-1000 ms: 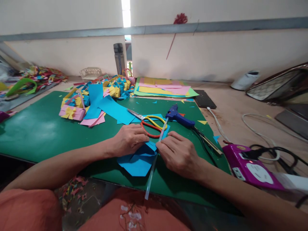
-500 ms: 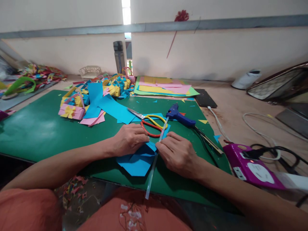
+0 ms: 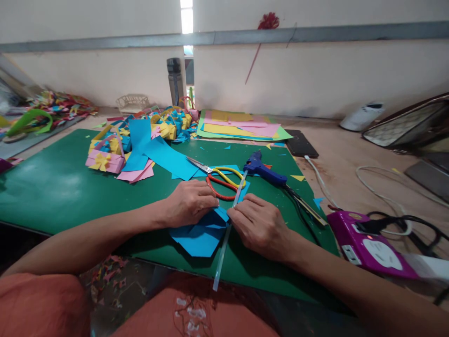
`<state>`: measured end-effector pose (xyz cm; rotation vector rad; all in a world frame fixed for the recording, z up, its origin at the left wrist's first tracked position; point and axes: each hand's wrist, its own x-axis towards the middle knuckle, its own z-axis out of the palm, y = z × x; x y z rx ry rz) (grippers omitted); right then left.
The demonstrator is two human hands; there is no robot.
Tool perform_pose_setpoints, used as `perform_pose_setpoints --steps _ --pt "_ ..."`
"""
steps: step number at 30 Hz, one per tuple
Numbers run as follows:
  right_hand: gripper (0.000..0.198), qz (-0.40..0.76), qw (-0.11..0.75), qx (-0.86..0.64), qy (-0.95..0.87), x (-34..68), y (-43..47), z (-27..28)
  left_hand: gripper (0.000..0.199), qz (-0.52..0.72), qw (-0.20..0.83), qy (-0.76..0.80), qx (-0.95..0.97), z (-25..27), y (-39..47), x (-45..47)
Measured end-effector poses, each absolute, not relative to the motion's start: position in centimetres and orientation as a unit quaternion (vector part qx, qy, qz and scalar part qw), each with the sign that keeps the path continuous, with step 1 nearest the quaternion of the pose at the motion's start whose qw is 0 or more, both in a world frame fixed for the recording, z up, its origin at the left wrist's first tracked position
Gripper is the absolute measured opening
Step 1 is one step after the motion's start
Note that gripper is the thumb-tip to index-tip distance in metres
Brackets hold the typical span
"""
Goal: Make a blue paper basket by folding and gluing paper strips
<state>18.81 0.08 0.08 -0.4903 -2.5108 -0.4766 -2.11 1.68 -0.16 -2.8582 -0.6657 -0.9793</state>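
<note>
A folded piece of blue paper lies between both hands at the front of the green mat. My left hand is closed on its upper left edge. My right hand pinches its right side, the fingertips partly hidden. A long clear glue stick runs past the right fingertips from the back of a blue glue gun, and its lower end juts over the mat's front edge. Just beyond the hands lie scissors with one red and one yellow handle loop, blades pointing left.
Blue paper strips and small paper baskets lie at the back left. Stacked coloured sheets, a phone and a bottle are farther back. A purple power strip with cables stands at the right.
The whole view has shifted slightly. Both hands keep the same hold on the blue paper, with no clear movement.
</note>
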Motion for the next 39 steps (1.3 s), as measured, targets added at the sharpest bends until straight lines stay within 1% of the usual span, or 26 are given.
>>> perform_pose_setpoints --steps 10,14,22,27,32,39 --pt "0.030 -0.177 0.261 -0.191 -0.930 18.82 0.01 -0.17 0.018 -0.316 0.025 -0.212 -0.924 -0.33 1.76 -2.09" --pt "0.028 -0.173 0.263 -0.183 -0.931 18.81 0.12 -0.24 0.016 -0.316 0.033 -0.212 -0.924 -0.32 1.76 -2.07" --pt "0.026 -0.142 0.273 -0.202 -0.930 19.10 0.71 -0.13 0.020 -0.310 0.048 -0.221 -0.923 -0.15 1.78 -1.97" --pt "0.028 -0.134 0.261 -0.189 -0.937 19.18 0.83 -0.44 0.018 -0.295 0.056 -0.222 -0.927 -0.39 1.88 -2.08" --pt "0.028 -0.137 0.263 -0.179 -0.938 19.02 0.80 -0.70 0.020 -0.282 0.075 -0.220 -0.931 -0.40 1.90 -2.12" --pt "0.027 -0.136 0.267 -0.183 -0.936 18.92 0.75 -0.66 0.018 -0.290 0.080 -0.211 -0.930 -0.17 1.84 -2.11"
